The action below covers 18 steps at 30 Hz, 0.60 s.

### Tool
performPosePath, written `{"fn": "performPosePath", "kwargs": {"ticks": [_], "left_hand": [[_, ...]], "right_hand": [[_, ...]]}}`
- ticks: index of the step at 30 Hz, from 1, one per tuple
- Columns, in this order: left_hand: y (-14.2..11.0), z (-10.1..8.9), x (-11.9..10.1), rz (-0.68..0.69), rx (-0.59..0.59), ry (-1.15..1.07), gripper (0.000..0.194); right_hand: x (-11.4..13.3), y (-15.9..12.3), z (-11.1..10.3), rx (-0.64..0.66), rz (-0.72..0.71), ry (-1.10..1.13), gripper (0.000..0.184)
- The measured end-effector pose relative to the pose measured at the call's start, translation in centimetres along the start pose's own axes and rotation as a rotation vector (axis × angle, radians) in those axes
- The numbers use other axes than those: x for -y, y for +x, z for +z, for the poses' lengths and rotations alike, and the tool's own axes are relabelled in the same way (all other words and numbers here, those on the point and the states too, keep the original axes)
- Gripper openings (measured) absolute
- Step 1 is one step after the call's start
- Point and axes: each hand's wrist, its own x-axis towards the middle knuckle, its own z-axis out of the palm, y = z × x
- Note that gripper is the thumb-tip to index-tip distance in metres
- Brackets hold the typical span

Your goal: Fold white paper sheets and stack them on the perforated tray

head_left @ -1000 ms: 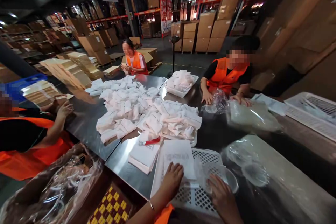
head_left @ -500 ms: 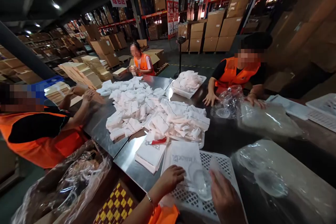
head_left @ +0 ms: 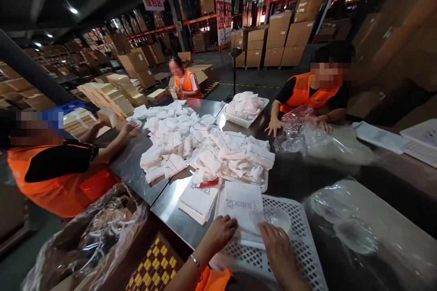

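My left hand (head_left: 221,233) is curled at the lower left edge of the top white printed bag (head_left: 241,200), its fingers bunched together on that edge. My right hand (head_left: 278,246) grips a thin, clear, rounded plastic piece (head_left: 276,218) by its near side. This piece lies over the right part of the bag and past its edge. The bags rest on a white perforated plastic basket (head_left: 293,211). To the left is a stack of the same printed bags (head_left: 198,198), with a red-handled tool (head_left: 209,183) on top.
A big heap of filled white bags (head_left: 184,141) covers the middle of the metal table. Clear plastic packs (head_left: 355,236) lie at right. A plastic-lined carton (head_left: 88,245) stands at lower left. Three co-workers in orange vests sit around, one at right (head_left: 314,91) handling clear plastic.
My right hand has lowered the clear piece from upright to nearly flat over the bag's right side. My left hand stays at the bag's edge. The left co-worker's hands have moved towards the heap.
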Motion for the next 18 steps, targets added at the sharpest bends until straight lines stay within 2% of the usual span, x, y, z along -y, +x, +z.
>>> {"fn": "performPosePath", "kwargs": {"ticks": [3, 6, 8, 12, 14, 16, 18], "left_hand": [[0.2, 0.1, -0.2, -0.015, -0.006, -0.018, 0.01], [0.5, -0.3, -0.3, -0.018, -0.031, -0.04, 0.009], [0.5, -0.5, -0.3, -0.018, -0.034, -0.033, 0.009], [0.5, -0.4, -0.6, -0.053, -0.025, -0.032, 0.009], [0.6, -0.4, -1.0, -0.106, -0.037, -0.071, 0.007], [0.7, -0.7, -1.5, -0.168, -0.062, -0.157, 0.014], [0.8, -1.4, -2.2, -0.202, -0.094, -0.314, 0.031]], "right_hand": [[-0.1, -0.9, 1.9, -0.015, -0.042, 0.072, 0.062], [-0.2, -1.4, 3.5, -0.088, -0.02, -0.023, 0.053], [-0.8, -1.5, 3.8, -0.137, -0.033, -0.071, 0.045], [-3.4, -1.1, 2.1, -0.099, -0.085, 0.051, 0.037], [-4.1, -0.9, 0.6, -0.141, -0.07, 0.107, 0.028], [-3.6, -1.1, -0.7, -0.22, -0.084, 0.191, 0.027], [-2.0, -1.5, -1.3, -0.211, -0.157, 0.39, 0.029]]}}
